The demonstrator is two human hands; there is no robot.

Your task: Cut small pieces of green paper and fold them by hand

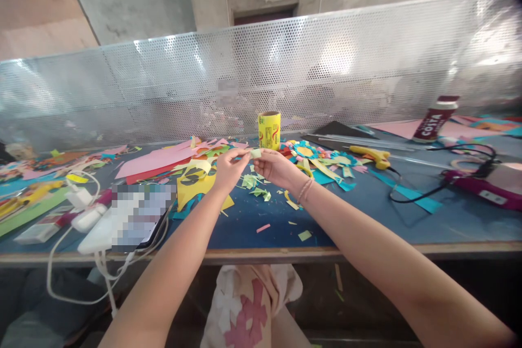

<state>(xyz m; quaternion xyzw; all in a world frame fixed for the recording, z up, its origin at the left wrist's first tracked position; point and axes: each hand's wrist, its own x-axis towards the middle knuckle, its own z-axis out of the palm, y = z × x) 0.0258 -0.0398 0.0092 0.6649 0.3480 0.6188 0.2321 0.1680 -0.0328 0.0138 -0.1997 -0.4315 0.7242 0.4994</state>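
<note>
Both of my hands meet over the middle of the blue table, pinching a small pale green piece of paper between them. My left hand grips its left side with thumb and forefinger. On the right side, my right hand holds it with the fingertips, the palm partly turned up. Just behind the hands stands a yellow cardboard tube. Below them lie folded light green paper scraps. A yellow paper sheet with cut-outs is beside my left forearm.
Pink sheets lie left, near a phone with white cables. To the right are a yellow glue gun, a purple power strip and a COSTA bottle. A perforated metal screen borders the table's back.
</note>
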